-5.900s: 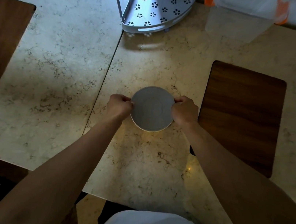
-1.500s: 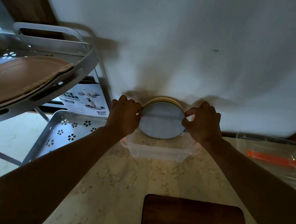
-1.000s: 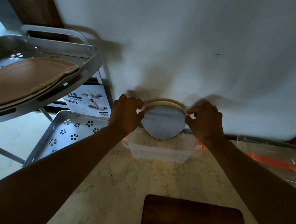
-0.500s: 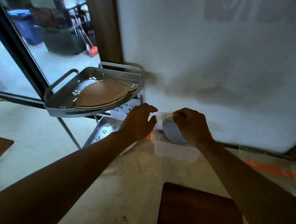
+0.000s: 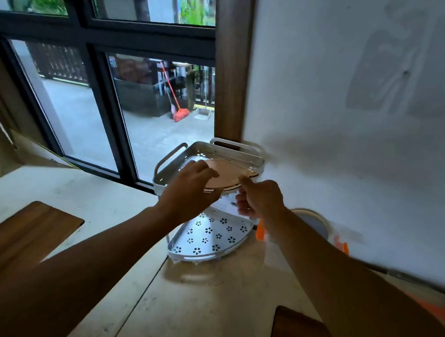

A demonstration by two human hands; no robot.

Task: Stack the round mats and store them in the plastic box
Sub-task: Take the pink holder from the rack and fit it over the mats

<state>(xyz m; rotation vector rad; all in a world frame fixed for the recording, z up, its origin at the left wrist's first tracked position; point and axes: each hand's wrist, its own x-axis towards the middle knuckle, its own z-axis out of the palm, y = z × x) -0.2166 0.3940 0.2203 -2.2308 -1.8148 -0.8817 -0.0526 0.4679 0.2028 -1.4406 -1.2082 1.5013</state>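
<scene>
While the tabletop point(image 5: 111, 209) fills the lower part of the frame, the two-tier corner rack point(image 5: 256, 163) stands at centre against the wall, just left of the plastic box point(image 5: 272, 255).

1. Plastic box: right of centre, on the tabletop, partly hidden by the right forearm. A grey round mat point(image 5: 315, 225) with a pale rim stands on edge inside it; this portion of the task appears done.
2. Upper rack tray: holds a pile of tan round mats point(image 5: 226, 173) lying flat, so no long axis governs the approach. It lies directly ahead of both hands and slightly above them.
3. Left hand point(image 5: 187, 192): fingers point(image 5: 203, 170) spread wide, reaching over the near left edge of the pile, touching or nearly so; no closed grip is visible.
4. Right hand point(image 5: 261, 200): fingers partly curled at the pile's near right edge; whether they pinch the edge cannot be determined.

Both hands are about equally near. The next action is probably a two-sided grasp of the pile.
</scene>
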